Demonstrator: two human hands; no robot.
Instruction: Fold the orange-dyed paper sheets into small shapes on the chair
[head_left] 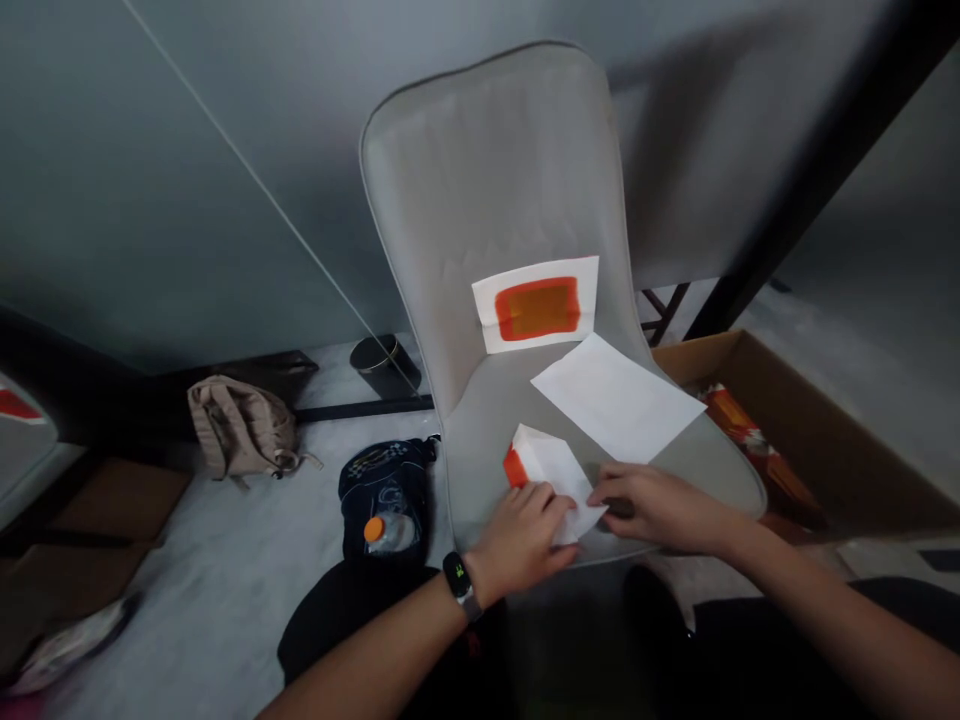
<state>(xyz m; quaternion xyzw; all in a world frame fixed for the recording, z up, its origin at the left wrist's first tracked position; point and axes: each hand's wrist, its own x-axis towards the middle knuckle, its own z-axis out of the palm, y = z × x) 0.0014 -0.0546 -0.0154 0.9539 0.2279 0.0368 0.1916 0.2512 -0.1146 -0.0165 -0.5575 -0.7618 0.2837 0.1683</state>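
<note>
A folded white paper with an orange patch [549, 467] lies at the front of a grey chair seat [480, 430]. My left hand [523, 535], with a dark watch on the wrist, presses down on the paper's near corner with curled fingers. My right hand [651, 503] pinches the paper's right edge against the seat. A flat white sheet [617, 398] lies just behind my hands on the seat. Another white sheet with an orange rectangle [538, 303] leans against the chair back.
A dark bag holding a bottle with an orange cap [382, 497] stands left of the chair on the floor. Farther left lies a beige backpack [240, 427]. A dark cylinder [384, 362] sits behind. An open cardboard box [795, 420] is on the right.
</note>
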